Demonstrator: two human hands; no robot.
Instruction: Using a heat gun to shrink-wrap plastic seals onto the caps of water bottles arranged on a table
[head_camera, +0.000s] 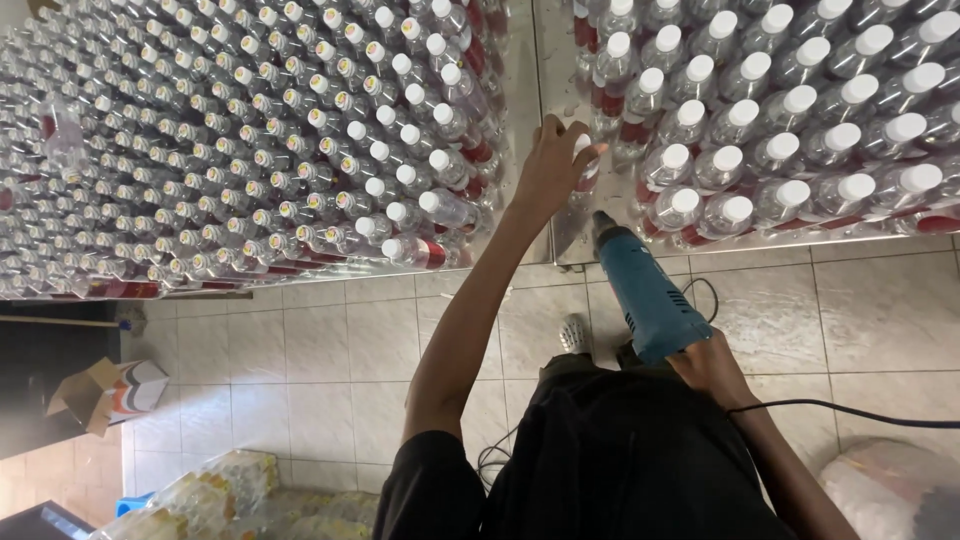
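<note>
The person's left hand reaches forward to the near edge of a metal worktop, its grip closed around a small clear bottle with a white cap and a red label; the thumb and fingers wrap the bottle's upper part, so only the cap end and a strip of the label show. The bottle stands at the front left corner of the right-hand group of bottles, just beside its neighbours.

The right hand is drawn back close to the body, its grip closed on the handle of a blue heat gun (the fingers themselves are mostly hidden behind the tool). The gun's dark nozzle points forward and up at the worktop edge, ending just below the held bottle, near but apart from it. A black cord trails from the right hand's side off to the right, across the tiled floor.

To the left, a much larger field of the same white-capped bottles covers the worktop, set apart from the right group by a bare metal strip. On the floor at the left lies an opened cardboard box, and wrapped packs of bottles sit near the lower edge. The person wears dark clothing.
</note>
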